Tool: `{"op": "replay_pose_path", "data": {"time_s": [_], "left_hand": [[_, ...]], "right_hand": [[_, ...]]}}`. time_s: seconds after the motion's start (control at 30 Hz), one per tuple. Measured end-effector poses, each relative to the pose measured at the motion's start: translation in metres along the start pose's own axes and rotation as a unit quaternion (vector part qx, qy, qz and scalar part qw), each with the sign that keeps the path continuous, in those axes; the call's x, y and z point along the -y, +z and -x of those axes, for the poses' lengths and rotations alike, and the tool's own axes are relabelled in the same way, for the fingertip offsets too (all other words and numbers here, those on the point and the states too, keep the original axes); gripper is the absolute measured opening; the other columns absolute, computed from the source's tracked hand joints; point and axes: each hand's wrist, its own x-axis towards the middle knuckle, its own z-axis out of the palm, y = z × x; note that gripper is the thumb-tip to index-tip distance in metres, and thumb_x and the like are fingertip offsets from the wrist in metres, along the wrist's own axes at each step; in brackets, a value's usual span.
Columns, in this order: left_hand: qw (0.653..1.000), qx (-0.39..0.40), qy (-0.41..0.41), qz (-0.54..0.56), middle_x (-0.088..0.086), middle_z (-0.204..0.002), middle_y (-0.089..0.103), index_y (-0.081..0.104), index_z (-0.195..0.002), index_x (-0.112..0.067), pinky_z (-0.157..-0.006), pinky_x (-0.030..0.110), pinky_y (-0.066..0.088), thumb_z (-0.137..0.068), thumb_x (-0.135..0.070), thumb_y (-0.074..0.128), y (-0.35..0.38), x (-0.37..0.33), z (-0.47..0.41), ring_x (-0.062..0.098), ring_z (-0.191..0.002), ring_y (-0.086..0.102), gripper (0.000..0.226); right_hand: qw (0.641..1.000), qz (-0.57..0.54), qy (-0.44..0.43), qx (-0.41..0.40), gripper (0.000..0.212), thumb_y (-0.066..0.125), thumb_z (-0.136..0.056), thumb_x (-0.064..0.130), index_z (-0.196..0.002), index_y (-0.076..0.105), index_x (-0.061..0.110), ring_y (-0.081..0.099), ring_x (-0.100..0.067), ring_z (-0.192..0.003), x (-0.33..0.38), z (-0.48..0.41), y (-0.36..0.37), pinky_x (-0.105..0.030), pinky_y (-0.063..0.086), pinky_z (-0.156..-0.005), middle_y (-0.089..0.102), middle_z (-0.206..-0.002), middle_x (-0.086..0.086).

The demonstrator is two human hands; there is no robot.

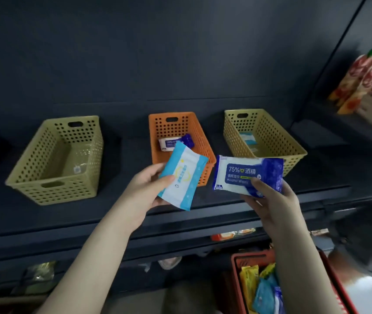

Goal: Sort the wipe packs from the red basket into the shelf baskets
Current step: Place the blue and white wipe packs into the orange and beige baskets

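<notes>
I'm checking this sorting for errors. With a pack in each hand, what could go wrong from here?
Mix-up: the light blue pack in the left hand hovers by the orange basket, which holds a dark blue pack. The alcohol wipes pack in the right hand is nearest the right yellow basket, which holds a pale blue one. Each could drop into the wrong one.

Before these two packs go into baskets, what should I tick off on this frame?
1. Left hand grips the light blue pack: ok.
2. Right hand grips the dark blue alcohol pack: ok.
3. Orange basket holds a similar alcohol pack, with room: ok.
4. Right yellow basket holds a similar light blue pack: ok, though blurred.
5. Each held pack in front of its matching basket: not ok; the light blue pack is before the orange basket.
6. Left yellow basket intended type: cannot tell.
</notes>
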Motion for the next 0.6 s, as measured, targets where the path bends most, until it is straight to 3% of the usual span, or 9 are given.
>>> {"op": "replay_pose_path", "data": {"time_s": [0.1,0.27,0.33,0.47,0.6], "left_hand": [[1.0,-0.021,0.012,0.019,-0.004,-0.108,0.073,0.065,-0.112,-0.027,-0.067,0.032,0.057,-0.091,-0.012,0.062,-0.019,-0.012,-0.017,0.014,-0.097,0.07,0.026],[0.994,-0.084,0.044,0.052,-0.005,-0.105,0.074,0.065,-0.112,-0.025,-0.072,0.037,0.058,-0.093,-0.012,0.06,-0.037,-0.026,-0.062,0.015,-0.095,0.071,0.024],[0.991,-0.11,0.053,0.061,-0.005,-0.103,0.074,0.065,-0.104,-0.029,-0.072,0.036,0.058,-0.093,-0.011,0.059,-0.041,-0.031,-0.081,0.013,-0.093,0.072,0.022],[0.982,-0.161,0.061,0.072,-0.003,-0.108,0.073,0.063,-0.111,-0.027,-0.069,0.034,0.058,-0.093,-0.012,0.06,-0.05,-0.036,-0.117,0.013,-0.094,0.072,0.024],[0.973,-0.2,0.066,0.089,-0.001,-0.109,0.072,0.062,-0.11,-0.028,-0.071,0.034,0.058,-0.093,-0.012,0.06,-0.059,-0.036,-0.141,0.014,-0.095,0.071,0.023]], "right_hand": [[1.0,-0.007,0.0,0.015,0.036,0.067,-0.086,0.003,-0.12,0.057,0.007,0.072,-0.024,-0.094,0.005,-0.016,0.031,-0.031,0.06,-0.067,0.071,-0.108,-0.012],[0.998,0.026,0.012,0.058,0.031,0.065,-0.089,0.01,-0.12,0.056,0.01,0.071,-0.025,-0.095,0.012,-0.068,0.083,-0.039,0.06,-0.078,0.07,-0.11,-0.011],[0.995,0.072,0.023,0.067,0.037,0.067,-0.088,0.015,-0.123,0.055,0.013,0.072,-0.024,-0.093,0.011,-0.095,0.104,-0.037,0.061,-0.073,0.069,-0.111,-0.01],[0.977,0.18,0.018,0.116,0.017,0.066,-0.09,0.014,-0.104,0.058,0.018,0.072,-0.022,-0.091,-0.003,-0.15,0.146,-0.036,0.061,-0.072,0.069,-0.104,-0.008],[0.941,0.299,0.035,0.157,0.028,0.064,-0.089,0.006,-0.113,0.055,0.017,0.067,-0.019,-0.09,-0.036,-0.193,0.183,-0.035,0.059,-0.07,0.066,-0.105,-0.006]]}}
